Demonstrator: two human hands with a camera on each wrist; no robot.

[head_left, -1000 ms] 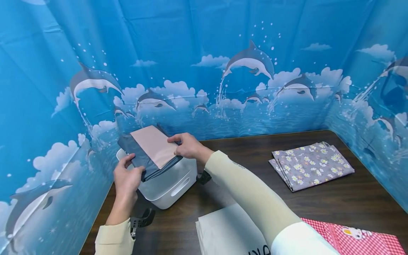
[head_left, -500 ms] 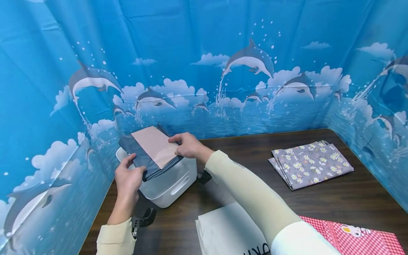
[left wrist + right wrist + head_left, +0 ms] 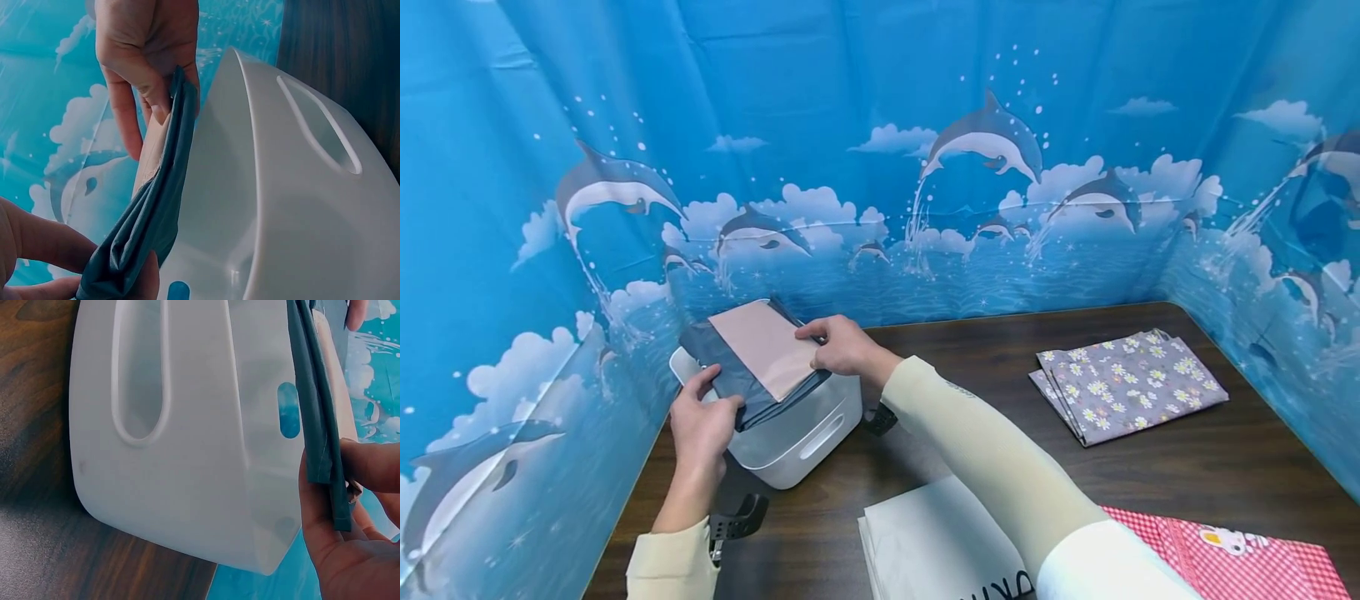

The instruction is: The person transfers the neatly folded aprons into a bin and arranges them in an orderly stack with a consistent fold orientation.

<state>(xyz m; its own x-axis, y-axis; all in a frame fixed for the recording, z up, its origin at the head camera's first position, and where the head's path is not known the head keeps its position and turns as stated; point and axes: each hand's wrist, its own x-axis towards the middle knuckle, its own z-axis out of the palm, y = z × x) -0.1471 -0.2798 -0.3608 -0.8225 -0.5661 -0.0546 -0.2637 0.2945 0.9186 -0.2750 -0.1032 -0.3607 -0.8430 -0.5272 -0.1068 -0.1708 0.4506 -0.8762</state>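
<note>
A folded dark blue-grey cloth (image 3: 741, 379) with a flat pale pink piece (image 3: 763, 346) on top is held tilted above a white plastic bin (image 3: 790, 462). My left hand (image 3: 703, 425) pinches its near left edge between thumb and fingers. On the opposite side, my right hand (image 3: 847, 346) grips the right edge, thumb and fingers on either face. Seen from the left wrist, the cloth (image 3: 140, 219) shows several stacked layers beside the open bin (image 3: 219, 169). In the right wrist view, the right fingers (image 3: 322, 537) curl round the cloth's lower end.
A grey daisy-print folded cloth (image 3: 1127, 387) lies at the right of the dark wooden table (image 3: 970, 358). Nearer are a white folded cloth (image 3: 936, 533) with black lettering and a red gingham one (image 3: 1247, 554), both partly covered by the right arm. A dolphin-print curtain (image 3: 880, 108) surrounds the table.
Both hands keep their hold on the cloth over the bin. Only a very slight shift of the whole view shows; nothing is let go or picked up.
</note>
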